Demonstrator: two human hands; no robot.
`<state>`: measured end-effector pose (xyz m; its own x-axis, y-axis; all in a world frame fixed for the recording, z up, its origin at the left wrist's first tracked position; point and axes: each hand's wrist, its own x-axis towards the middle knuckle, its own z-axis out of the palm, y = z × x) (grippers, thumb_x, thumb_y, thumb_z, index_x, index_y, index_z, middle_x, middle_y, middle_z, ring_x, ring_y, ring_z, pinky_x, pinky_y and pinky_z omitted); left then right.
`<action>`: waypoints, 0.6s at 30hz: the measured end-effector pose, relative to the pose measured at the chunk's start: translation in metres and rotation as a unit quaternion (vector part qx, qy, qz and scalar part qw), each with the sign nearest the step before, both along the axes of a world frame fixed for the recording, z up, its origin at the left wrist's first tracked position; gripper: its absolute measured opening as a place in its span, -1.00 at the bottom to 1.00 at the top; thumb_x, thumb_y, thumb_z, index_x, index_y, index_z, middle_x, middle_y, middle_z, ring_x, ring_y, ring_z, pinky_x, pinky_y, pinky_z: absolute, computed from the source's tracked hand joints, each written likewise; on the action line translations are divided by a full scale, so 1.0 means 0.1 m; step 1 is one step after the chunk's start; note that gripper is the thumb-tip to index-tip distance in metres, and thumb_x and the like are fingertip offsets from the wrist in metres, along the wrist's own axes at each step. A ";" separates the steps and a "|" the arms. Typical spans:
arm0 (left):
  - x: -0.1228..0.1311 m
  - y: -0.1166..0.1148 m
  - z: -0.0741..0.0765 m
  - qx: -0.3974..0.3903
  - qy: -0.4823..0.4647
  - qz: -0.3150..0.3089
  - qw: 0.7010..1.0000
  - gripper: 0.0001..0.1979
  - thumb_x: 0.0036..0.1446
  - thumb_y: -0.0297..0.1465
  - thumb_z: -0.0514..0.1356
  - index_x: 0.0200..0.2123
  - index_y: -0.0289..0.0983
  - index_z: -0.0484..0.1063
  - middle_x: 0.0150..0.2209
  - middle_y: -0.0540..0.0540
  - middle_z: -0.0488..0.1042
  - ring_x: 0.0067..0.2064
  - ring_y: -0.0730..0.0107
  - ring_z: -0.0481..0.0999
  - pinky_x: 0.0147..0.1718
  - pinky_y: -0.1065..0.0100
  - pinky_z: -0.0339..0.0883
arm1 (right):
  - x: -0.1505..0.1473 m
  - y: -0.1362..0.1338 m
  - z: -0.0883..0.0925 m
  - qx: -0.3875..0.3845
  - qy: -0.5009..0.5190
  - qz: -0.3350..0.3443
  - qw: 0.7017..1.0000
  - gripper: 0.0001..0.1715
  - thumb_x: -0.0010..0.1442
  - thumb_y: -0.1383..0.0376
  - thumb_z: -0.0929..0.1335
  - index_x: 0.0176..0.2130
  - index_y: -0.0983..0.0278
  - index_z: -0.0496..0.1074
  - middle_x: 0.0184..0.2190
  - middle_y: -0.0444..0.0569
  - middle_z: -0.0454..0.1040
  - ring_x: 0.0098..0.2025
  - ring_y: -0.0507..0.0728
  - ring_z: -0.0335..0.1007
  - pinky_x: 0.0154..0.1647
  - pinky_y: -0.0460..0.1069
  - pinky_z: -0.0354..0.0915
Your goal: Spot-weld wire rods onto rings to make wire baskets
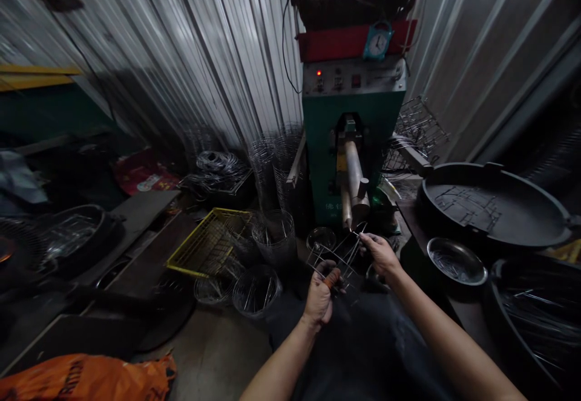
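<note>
Below the electrodes of a green machine point(354, 171), my left hand point(320, 292) is closed round a frame of thin metal wires point(345, 262). My right hand point(380, 254) pinches a short piece of wire at the electrode tip, to the right of the frame. The wire frame spreads between both hands, its rods crossing at angles. A small metal bowl point(321, 241) sits behind my left hand. Exactly where the short wire meets the frame is too small to tell.
A yellow wire basket point(206, 241) and round wire baskets point(257, 291) stand left. At the right are a large black pan point(485, 204), a steel bowl of small parts point(457, 260) and a dark tub of rods point(540, 316). An orange bag point(86, 380) lies lower left.
</note>
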<state>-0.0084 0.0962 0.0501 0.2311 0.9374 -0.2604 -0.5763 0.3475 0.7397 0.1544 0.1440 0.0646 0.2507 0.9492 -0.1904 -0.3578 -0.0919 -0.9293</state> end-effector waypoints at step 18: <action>0.12 -0.07 0.03 0.006 -0.015 0.065 0.998 -0.64 -0.18 -0.34 0.28 -0.29 -0.25 0.24 -0.57 0.09 0.32 -0.56 0.56 0.34 -0.62 0.53 0.15 | 0.13 -0.52 0.02 0.007 -0.302 0.203 0.931 -0.70 -0.05 0.12 0.34 -0.38 0.28 0.45 -0.43 -0.09 0.45 -0.36 0.08 0.31 -0.30 -0.05 0.22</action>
<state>0.0041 0.0893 0.0528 0.1150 0.9629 -0.2443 -0.6374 0.2601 0.7253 0.1676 0.0924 0.0661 -0.0727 0.9902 -0.1190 0.2917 -0.0930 -0.9520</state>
